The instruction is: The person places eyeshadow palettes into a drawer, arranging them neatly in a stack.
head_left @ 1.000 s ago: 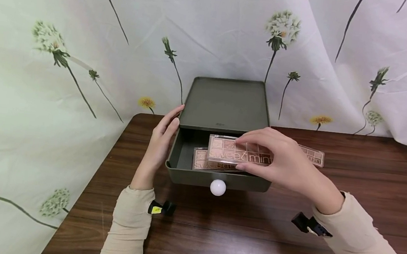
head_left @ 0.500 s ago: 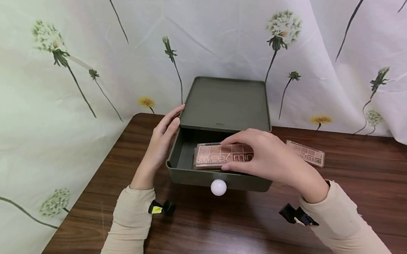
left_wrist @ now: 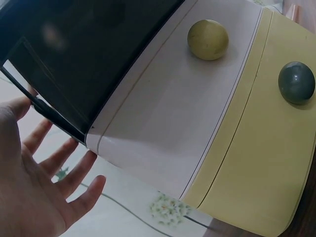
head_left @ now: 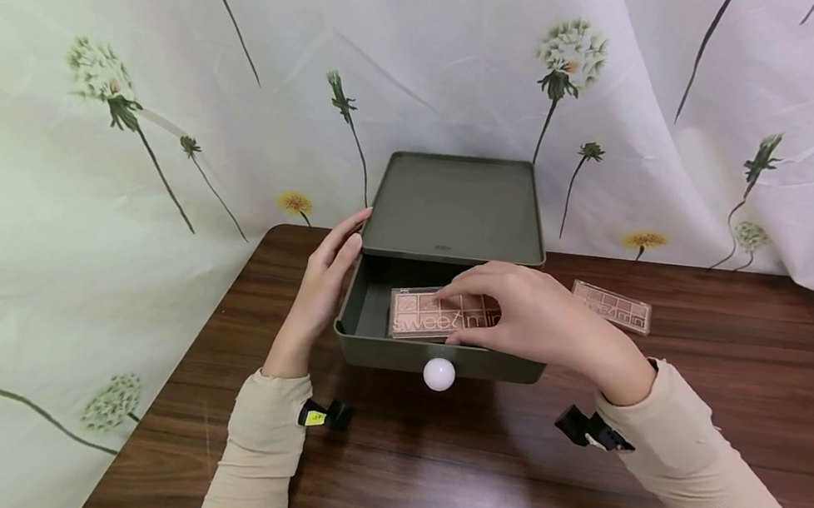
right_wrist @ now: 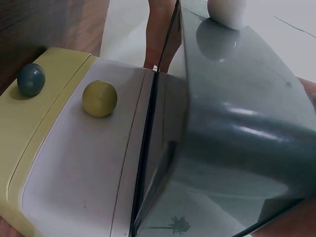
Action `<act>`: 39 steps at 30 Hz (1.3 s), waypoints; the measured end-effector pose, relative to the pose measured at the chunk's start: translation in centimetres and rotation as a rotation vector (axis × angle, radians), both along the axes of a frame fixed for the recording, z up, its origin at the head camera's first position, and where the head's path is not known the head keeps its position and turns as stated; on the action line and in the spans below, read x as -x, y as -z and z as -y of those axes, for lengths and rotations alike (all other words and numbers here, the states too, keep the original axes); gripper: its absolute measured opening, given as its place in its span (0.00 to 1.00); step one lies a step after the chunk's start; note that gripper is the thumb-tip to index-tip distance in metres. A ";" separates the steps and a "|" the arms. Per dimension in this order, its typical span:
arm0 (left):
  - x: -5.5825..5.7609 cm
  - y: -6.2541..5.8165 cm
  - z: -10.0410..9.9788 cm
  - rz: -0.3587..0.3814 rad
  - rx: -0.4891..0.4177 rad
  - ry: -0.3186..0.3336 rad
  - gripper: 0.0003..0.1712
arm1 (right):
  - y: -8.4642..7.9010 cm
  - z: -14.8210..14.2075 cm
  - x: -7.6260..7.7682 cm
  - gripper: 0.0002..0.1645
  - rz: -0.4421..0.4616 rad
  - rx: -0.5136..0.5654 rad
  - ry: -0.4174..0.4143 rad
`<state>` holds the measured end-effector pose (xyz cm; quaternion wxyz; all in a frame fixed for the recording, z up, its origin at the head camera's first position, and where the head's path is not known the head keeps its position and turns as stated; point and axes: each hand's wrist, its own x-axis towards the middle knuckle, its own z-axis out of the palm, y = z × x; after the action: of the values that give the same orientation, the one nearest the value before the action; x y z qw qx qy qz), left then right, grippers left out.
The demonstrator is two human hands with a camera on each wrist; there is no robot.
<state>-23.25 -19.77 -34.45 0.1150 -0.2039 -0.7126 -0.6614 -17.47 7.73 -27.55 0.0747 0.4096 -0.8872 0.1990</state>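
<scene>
A dark green drawer point(head_left: 366, 352) with a white knob point(head_left: 439, 374) stands pulled out of a small drawer cabinet point(head_left: 460, 210). Inside it lies an eyeshadow palette point(head_left: 415, 312) in a clear case, its right part covered by my right hand point(head_left: 528, 314). The thumb is at its front edge and the index finger over its top, pinching it. A second palette beneath is now hidden. My left hand point(head_left: 320, 286) rests against the cabinet's left side, its fingers extended; the left wrist view shows that hand point(left_wrist: 54, 182) with fingers spread beside the cabinet's corner.
Another palette point(head_left: 610, 306) lies on the wooden table point(head_left: 487, 481), right of the cabinet. Lower drawers are closed: a pale one with a yellow knob point(left_wrist: 208, 40) and a yellow one with a grey-green knob point(left_wrist: 296, 82). A flower-printed cloth point(head_left: 459, 59) hangs behind.
My right hand has moved down and left, bringing the palette onto the other one in the drawer. The palette on the table came into fuller view. My left hand has stayed put.
</scene>
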 end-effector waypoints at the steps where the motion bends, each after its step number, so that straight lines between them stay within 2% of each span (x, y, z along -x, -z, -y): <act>1: 0.0 0.0 0.0 0.000 -0.001 0.000 0.26 | 0.0 0.0 0.0 0.25 0.007 -0.002 0.000; 10: 0.1 0.0 -0.1 -0.006 0.000 0.002 0.26 | -0.3 -0.3 0.0 0.29 0.063 -0.022 0.009; 16: 0.1 0.0 -0.2 -0.011 -0.006 0.002 0.26 | -0.3 -1.7 -0.5 0.29 0.084 0.051 0.012; 19: 0.1 -0.1 -0.2 -0.012 -0.007 0.003 0.26 | -0.1 -2.7 -0.8 0.27 0.045 0.128 -0.021; 26: 0.1 -0.1 -0.1 -0.014 -0.004 -0.015 0.26 | 0.5 -5.2 -1.0 0.28 -0.125 0.345 -0.088; 29: 0.1 -0.1 -0.1 -0.004 -0.006 -0.012 0.26 | 0.9 -6.3 -0.9 0.22 -0.187 0.432 -0.117; 31: 0.0 -0.1 -0.2 0.000 -0.007 -0.012 0.26 | 1.3 -7.1 -0.8 0.21 -0.217 0.471 -0.118; 35: 0.0 0.0 -0.1 -0.002 0.004 -0.014 0.26 | 2.2 -8.7 -0.6 0.29 -0.256 0.512 -0.093; 39: 0.0 0.0 -0.1 -0.002 0.013 -0.009 0.26 | 3.2 -10.3 -0.4 0.26 -0.252 0.529 -0.044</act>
<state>-23.27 -19.71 -34.44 0.1172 -0.2019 -0.7175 -0.6562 -17.10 18.02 -30.79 0.2843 0.4163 -0.7791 0.3726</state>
